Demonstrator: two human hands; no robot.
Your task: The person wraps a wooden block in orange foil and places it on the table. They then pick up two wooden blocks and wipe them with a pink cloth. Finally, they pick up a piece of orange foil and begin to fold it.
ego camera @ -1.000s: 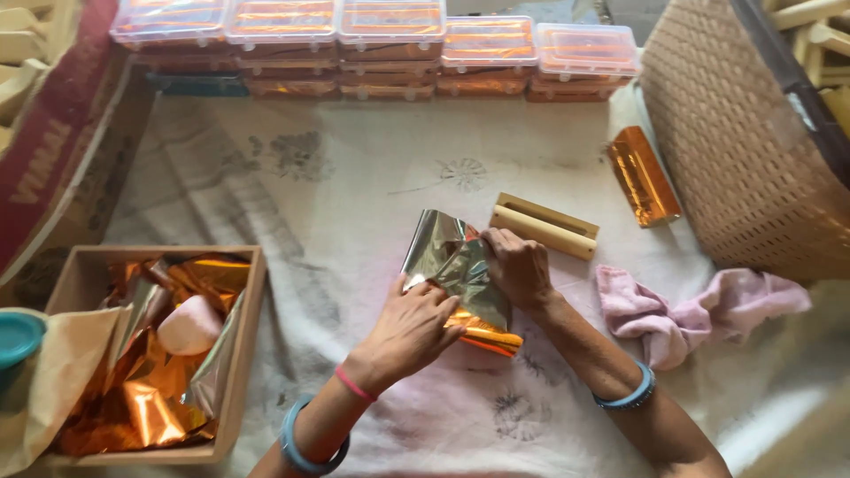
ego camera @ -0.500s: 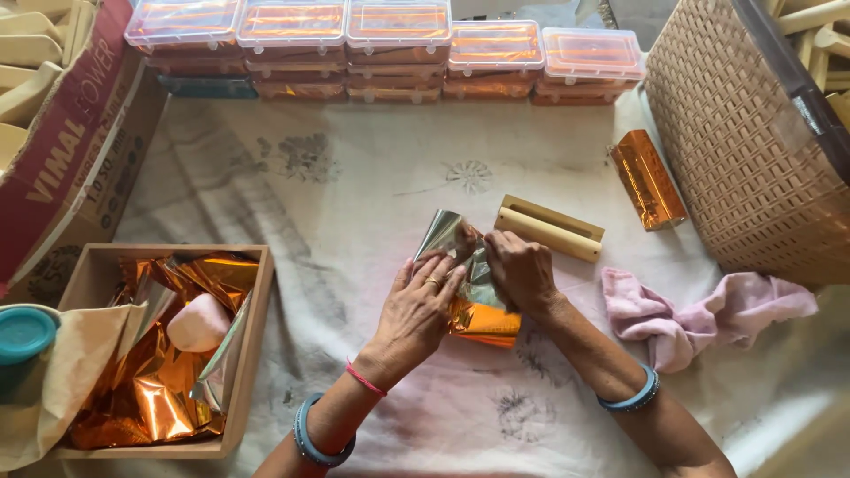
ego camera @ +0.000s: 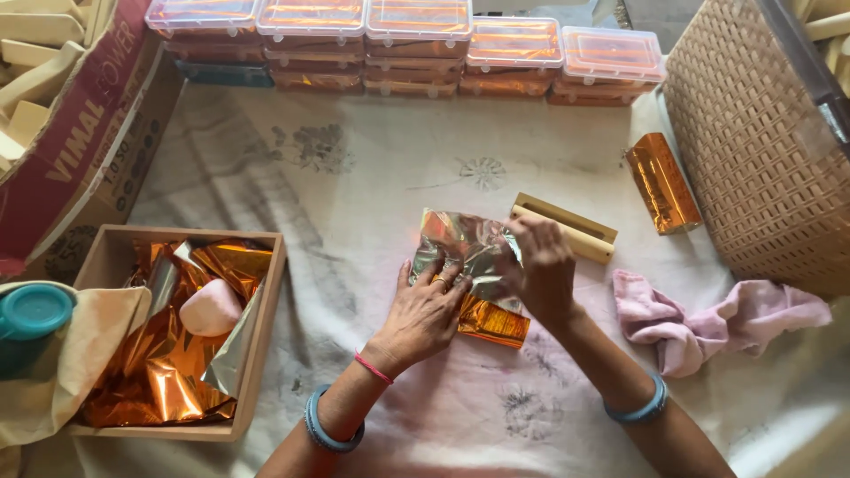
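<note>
The foil sheet [ego camera: 467,257] under your hands is crinkled and silver on its upper face, with a shiny orange side showing at its lower right edge. It lies on the white cloth [ego camera: 372,177] at the middle of the spread, just beside the wooden mould [ego camera: 567,227]. Your left hand [ego camera: 423,312] rests flat on it, fingers spread and pressing the lower left part down. Your right hand [ego camera: 542,270] pinches the sheet's right edge between thumb and fingers. Whatever the foil covers is hidden beneath it and your palms, so you cannot tell what is inside. The wooden mould is partly covered by your right hand, and the wicker basket [ego camera: 753,150] is cut off at the right edge.
</note>
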